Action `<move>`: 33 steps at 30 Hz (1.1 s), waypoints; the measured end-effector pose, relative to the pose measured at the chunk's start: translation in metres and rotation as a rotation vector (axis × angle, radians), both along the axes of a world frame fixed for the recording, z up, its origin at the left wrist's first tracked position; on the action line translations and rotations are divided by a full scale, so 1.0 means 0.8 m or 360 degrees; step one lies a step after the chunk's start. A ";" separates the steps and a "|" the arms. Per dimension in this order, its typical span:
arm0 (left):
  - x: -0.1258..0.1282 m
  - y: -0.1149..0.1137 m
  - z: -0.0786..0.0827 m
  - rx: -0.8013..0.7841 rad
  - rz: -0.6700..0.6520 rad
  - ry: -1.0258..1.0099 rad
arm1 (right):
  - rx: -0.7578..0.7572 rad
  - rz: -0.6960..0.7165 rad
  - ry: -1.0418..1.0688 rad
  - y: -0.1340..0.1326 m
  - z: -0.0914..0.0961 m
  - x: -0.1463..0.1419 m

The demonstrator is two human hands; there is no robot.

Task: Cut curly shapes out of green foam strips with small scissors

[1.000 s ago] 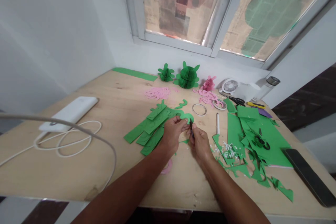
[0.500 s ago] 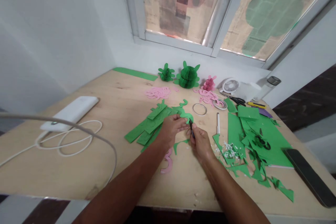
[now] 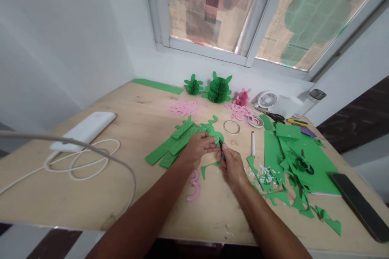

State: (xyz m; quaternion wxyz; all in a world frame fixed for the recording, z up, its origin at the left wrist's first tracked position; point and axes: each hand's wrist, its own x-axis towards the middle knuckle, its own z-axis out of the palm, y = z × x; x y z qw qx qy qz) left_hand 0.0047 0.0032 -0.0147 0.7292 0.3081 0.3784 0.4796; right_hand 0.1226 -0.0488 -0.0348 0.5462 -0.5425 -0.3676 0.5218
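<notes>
My left hand (image 3: 201, 145) pinches a curvy green paper cutout (image 3: 216, 134) near the middle of the table. In my right hand (image 3: 233, 162) is a small dark pair of scissors (image 3: 222, 149), its tip touching the edge of that green paper. Left of the hands, a stack of green paper strips (image 3: 170, 145) is partly hidden by my left hand. A pink wavy paper cutout (image 3: 193, 191) lies beside my left forearm, and a thin green paper scrap (image 3: 207, 168) sits just below my fingers.
Green paper sheets (image 3: 322, 166), scraps and a black phone (image 3: 358, 206) lie at right. Green paper figures (image 3: 219, 90), pink cutouts (image 3: 184, 107), a tape ring (image 3: 231, 127), a white pen (image 3: 253, 143) and a small fan (image 3: 267, 99) stand or lie behind. A white power bank (image 3: 85, 129) with cable is at left.
Both hands stay almost in place, still on the green cutout and scissors. The whole view has shifted very slightly.
</notes>
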 end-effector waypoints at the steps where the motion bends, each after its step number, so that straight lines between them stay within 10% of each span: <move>1: 0.001 -0.001 -0.001 0.0004 0.0020 -0.0003 | -0.0007 -0.0006 0.0005 0.000 0.000 0.000; 33: -0.011 0.005 0.001 0.0094 -0.0169 0.0212 | 0.0025 0.0072 -0.0052 0.000 -0.004 -0.001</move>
